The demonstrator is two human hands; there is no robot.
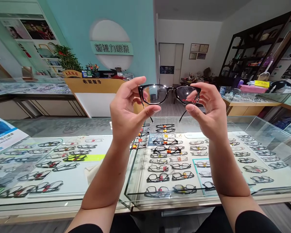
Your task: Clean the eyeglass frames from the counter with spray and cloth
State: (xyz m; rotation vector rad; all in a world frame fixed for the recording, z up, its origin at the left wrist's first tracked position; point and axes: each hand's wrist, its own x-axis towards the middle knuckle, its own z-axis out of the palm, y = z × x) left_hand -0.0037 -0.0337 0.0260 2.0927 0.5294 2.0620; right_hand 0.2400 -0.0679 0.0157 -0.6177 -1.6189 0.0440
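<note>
I hold a pair of black-framed glasses (168,94) up in front of me at chest height, lenses facing away. My left hand (128,111) pinches the left rim between thumb and fingers. On the right rim my right hand (207,108) does the same, its fingers curled over the top. Both temples hang down behind the lenses. The glasses are well above the glass display counter (135,197).
The counter below holds several rows of eyeglass frames (171,176) under glass. A wooden reception desk (97,94) with plants stands behind it by a teal wall. More glass cases (254,97) and dark shelving (257,48) line the right side.
</note>
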